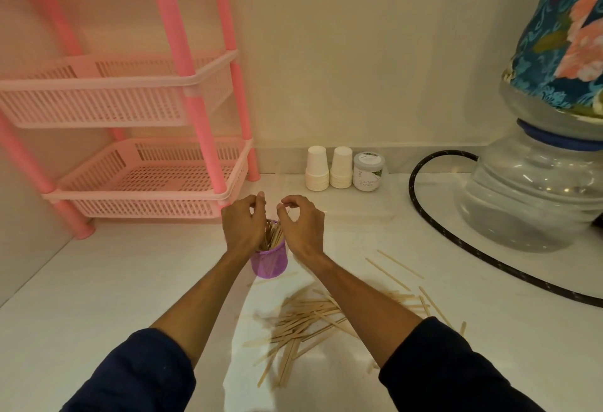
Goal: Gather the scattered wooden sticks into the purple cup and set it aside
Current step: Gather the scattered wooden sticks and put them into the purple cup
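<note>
The purple cup (269, 264) stands upright on the white counter, holding a bundle of wooden sticks (272, 236) that lean left. My left hand (243, 227) is against the left side of the bundle, fingers curled over the stick tops. My right hand (301, 227) is on the right side, thumb and forefinger pinched at the stick tops. Both hands hover just above the cup's rim. Several loose sticks (303, 323) lie scattered in a pile in front of the cup, partly under my right forearm, and a few more sticks (391, 268) lie to the right.
A pink basket rack (143, 180) stands at the left. Two stacks of white paper cups (329, 168) and a small jar (368, 171) sit by the back wall. A black hose (421, 212) curves round a water bottle dispenser (535, 189) on the right.
</note>
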A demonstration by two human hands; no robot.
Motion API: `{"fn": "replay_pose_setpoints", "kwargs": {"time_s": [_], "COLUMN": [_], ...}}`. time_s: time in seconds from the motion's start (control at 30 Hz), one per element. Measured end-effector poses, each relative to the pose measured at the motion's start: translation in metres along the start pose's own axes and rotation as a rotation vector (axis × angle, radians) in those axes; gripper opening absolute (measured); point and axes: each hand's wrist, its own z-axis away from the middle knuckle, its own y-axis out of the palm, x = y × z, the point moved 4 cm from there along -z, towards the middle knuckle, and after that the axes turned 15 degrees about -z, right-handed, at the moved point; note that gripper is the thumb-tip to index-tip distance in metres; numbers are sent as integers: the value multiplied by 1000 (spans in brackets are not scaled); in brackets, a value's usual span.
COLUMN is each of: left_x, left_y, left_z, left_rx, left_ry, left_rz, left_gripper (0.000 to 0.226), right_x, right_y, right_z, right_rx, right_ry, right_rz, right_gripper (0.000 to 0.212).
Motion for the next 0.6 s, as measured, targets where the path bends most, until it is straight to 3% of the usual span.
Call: {"fn": "replay_pose_setpoints", "kwargs": {"time_s": [0.37,0.6], "left_x": [-41,-46], "left_y": [-19,-3], "left_z": [26,87], "left_rx": [-139,56], "left_ry": [314,441], "left_rz": [-96,-197], "left_gripper": [26,23], "right_x": [-3,-26], "right_y": [-53,-102], "right_z": [8,39], "right_rx": [100,193], "right_ry": [-112,-86], "right_rz": [212,362], "right_gripper": [12,19]}}
